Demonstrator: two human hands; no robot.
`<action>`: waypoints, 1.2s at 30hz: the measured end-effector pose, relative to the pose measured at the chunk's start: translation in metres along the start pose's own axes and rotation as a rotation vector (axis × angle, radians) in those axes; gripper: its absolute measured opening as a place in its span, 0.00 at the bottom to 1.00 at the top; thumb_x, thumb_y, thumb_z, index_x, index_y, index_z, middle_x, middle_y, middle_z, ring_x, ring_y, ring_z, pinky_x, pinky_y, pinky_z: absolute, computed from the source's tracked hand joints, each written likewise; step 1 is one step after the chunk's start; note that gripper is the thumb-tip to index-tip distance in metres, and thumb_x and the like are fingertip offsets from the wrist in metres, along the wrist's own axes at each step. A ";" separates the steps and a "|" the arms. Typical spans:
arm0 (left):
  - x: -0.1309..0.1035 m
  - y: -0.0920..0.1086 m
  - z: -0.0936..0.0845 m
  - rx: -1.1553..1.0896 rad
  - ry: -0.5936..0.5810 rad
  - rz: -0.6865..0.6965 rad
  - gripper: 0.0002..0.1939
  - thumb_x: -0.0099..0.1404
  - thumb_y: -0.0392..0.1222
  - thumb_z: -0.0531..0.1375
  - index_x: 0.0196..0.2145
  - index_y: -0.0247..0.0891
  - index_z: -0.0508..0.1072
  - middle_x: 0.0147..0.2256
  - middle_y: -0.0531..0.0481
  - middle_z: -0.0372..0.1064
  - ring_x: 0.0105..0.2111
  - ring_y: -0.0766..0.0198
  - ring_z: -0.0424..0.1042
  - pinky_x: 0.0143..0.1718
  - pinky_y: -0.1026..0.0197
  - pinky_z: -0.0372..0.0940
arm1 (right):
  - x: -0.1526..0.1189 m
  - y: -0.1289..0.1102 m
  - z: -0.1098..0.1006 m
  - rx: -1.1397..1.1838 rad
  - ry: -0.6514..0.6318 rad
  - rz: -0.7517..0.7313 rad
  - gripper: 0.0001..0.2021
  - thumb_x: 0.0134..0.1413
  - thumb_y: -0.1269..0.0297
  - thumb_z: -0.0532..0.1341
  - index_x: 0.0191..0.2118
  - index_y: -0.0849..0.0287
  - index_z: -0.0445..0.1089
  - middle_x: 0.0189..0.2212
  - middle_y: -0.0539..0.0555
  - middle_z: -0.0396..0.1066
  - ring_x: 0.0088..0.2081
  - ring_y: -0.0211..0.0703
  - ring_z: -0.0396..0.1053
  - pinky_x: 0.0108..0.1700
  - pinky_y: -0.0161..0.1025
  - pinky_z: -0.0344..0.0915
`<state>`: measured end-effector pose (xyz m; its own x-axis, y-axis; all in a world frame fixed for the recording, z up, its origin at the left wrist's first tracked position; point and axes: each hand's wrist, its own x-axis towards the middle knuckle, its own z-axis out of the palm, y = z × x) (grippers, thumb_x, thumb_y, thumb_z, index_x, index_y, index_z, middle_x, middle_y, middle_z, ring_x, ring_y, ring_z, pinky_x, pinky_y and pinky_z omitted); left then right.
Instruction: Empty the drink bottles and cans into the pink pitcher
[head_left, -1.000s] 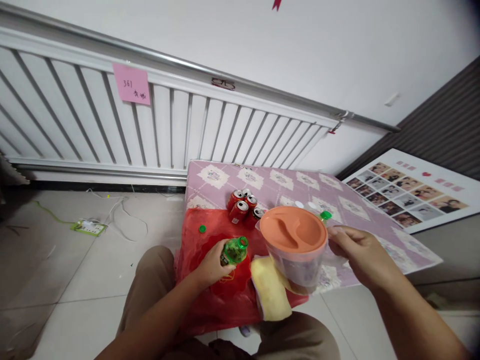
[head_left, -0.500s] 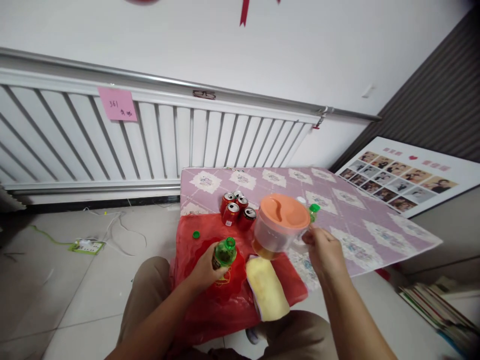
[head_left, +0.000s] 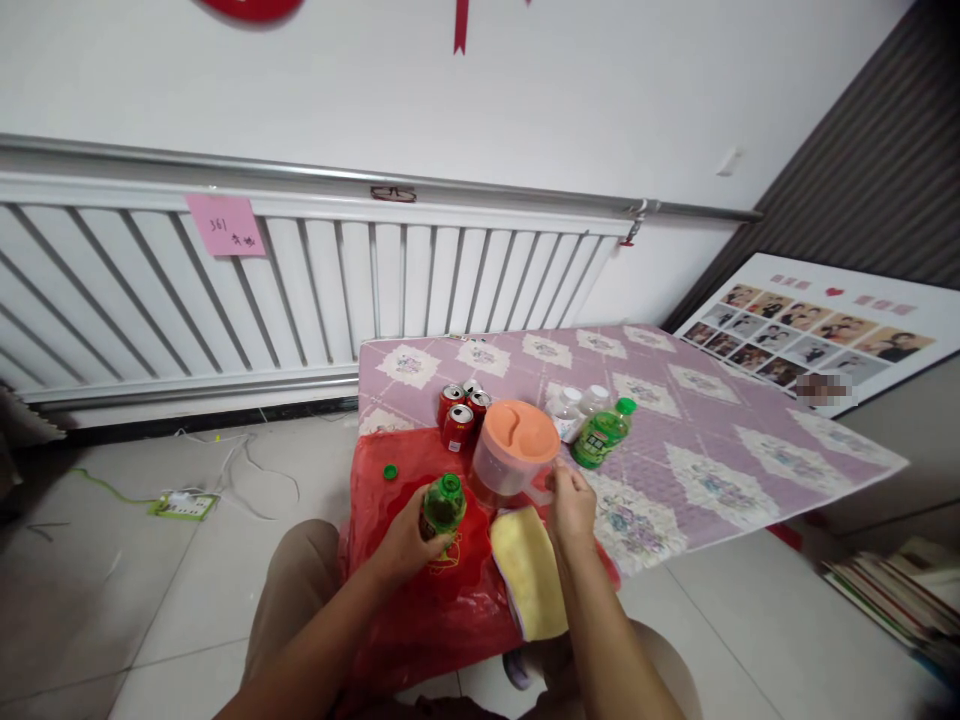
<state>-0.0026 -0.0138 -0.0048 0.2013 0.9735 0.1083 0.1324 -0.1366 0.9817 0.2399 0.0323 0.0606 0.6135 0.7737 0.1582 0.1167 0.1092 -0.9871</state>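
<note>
A low bench (head_left: 720,470) under a purple cloth printed with pale floral diamonds stands on a tiled floor (head_left: 187,590), its far edge close to a white radiator (head_left: 450,285) that carries a pink note (head_left: 225,225). A framed photo board (head_left: 817,330) leans at the right, papers or books (head_left: 885,600) lie stacked below it, and a power strip (head_left: 184,505) rests on the floor at the left. Red plastic sheeting (head_left: 405,625) covers the near left part of the bench. Over it, the left hand (head_left: 405,540) has its grip clamped around an uncapped green plastic bottle (head_left: 444,508), mouth upward; how full it is cannot be told. The right hand (head_left: 574,500) has its grip closed on the handle of a clear plastic pitcher (head_left: 508,475) with an orange lid (head_left: 520,430); amber liquid shows low inside, and whether the base touches the sheeting is unclear. Counted: one loose green cap (head_left: 390,472), one folded yellow cloth (head_left: 531,575) beside the right forearm, four red cans (head_left: 457,430) in view behind the pitcher's left side, two white-capped bottles (head_left: 568,405) beyond it, and one capped green bottle (head_left: 602,437) beside those.
</note>
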 end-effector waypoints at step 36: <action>0.034 -0.026 -0.101 0.580 0.226 -0.174 0.24 0.67 0.40 0.55 0.59 0.36 0.67 0.53 0.40 0.72 0.50 0.56 0.74 0.51 0.54 0.70 | -0.103 0.020 -0.089 -0.082 -0.225 0.256 0.21 0.42 0.44 0.69 0.35 0.57 0.77 0.25 0.51 0.73 0.31 0.45 0.71 0.37 0.39 0.69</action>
<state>-0.0975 0.0414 -0.0112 -0.0710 0.9963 0.0474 0.6608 0.0114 0.7505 0.2488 -0.1012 0.0270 0.4444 0.8887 -0.1127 0.0491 -0.1498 -0.9875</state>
